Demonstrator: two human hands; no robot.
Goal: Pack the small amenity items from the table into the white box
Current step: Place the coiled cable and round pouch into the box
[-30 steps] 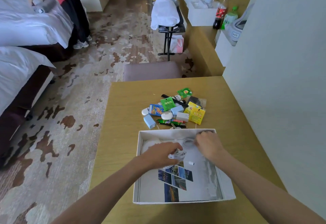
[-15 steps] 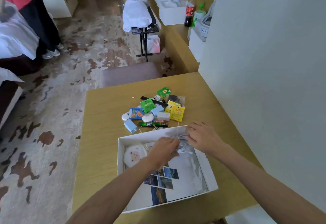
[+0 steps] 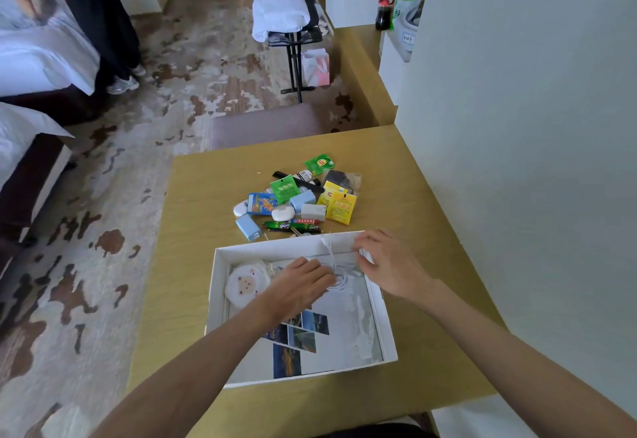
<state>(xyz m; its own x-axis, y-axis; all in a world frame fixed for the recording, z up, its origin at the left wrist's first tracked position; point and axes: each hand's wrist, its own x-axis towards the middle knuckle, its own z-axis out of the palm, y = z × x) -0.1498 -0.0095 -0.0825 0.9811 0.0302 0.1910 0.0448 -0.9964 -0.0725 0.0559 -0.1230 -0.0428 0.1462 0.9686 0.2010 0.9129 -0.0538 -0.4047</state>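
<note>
Cable [image 3: 339,277] was being tucked into the white box [image 3: 220,286] by the left hand [image 3: 303,286], fingers curled on it, right hand [image 3: 389,265] loosely spread; pile [image 3: 296,199] judged next.

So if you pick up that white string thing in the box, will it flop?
Probably floppy: the thin white cord lies in loose loops between the left hand and right hand. It looks light, and likely to tangle or dangle.

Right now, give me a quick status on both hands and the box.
Left hand and right hand both in white box, working a white cable. Item pile waits on table. Nothing blocking.
</note>
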